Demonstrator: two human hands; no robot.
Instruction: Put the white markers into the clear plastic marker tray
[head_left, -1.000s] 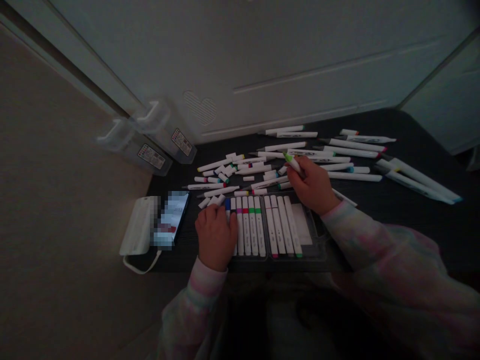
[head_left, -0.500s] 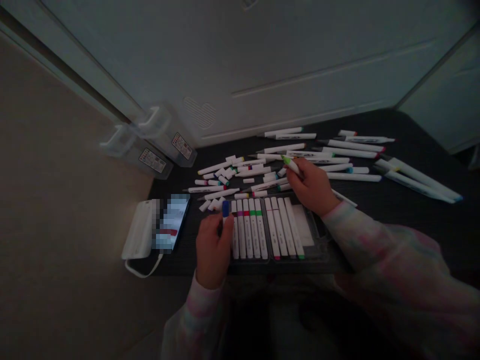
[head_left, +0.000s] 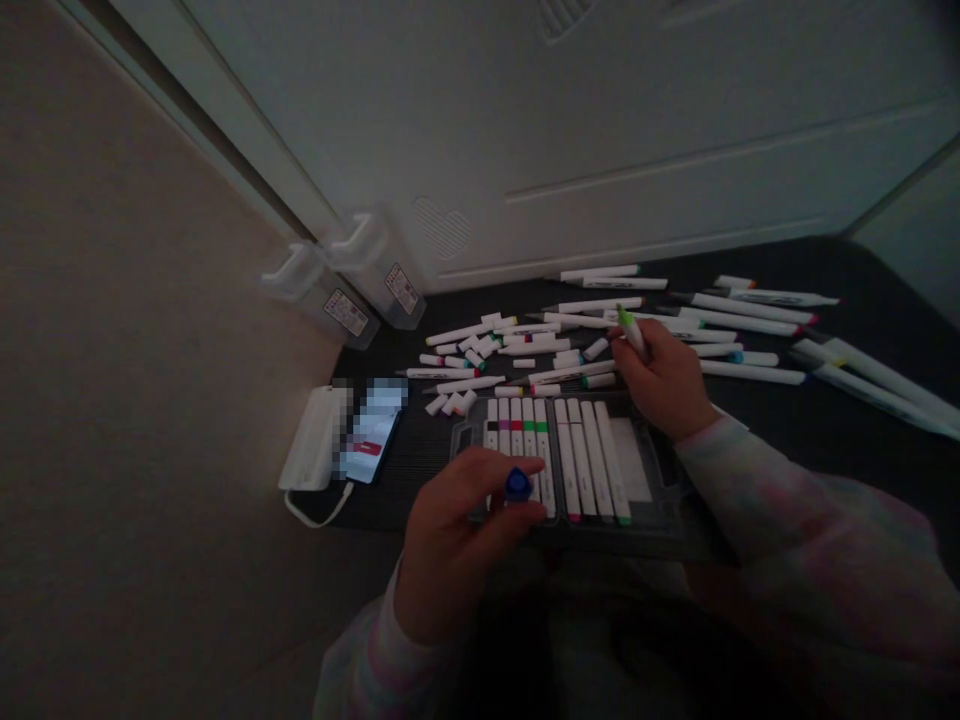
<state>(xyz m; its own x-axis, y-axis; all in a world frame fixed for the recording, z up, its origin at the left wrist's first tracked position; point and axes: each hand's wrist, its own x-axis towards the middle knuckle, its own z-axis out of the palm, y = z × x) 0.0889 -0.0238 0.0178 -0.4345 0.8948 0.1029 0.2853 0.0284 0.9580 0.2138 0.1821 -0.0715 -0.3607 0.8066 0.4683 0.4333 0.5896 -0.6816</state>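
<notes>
In front of the case, my left hand [head_left: 465, 535] pinches a marker with a blue end [head_left: 517, 485], which points up toward the camera. My right hand [head_left: 666, 380] grips a white marker with a green tip [head_left: 632, 330], its tip pointing away from me over the loose markers. Between and below my hands lies a clear plastic case [head_left: 667, 515], opened flat. Its left half holds a row of capped markers [head_left: 529, 440] with coloured bands, partly hidden by my left hand. The right half holds several white markers [head_left: 589, 460] beside a pale card [head_left: 634, 465].
Loose uncapped markers [head_left: 750, 312] and small caps [head_left: 480, 345] are scattered over the dark table [head_left: 825, 400]. Two clear containers [head_left: 390, 275] stand at the back left against the white door [head_left: 465, 120]. A phone [head_left: 375, 430] and a white power bank [head_left: 315, 440] lie at the left edge.
My left hand has lifted and moved right with the blue-ended marker, tilting its end toward the camera. The right hand still holds the green-tipped marker. The whole view has shifted slightly.
</notes>
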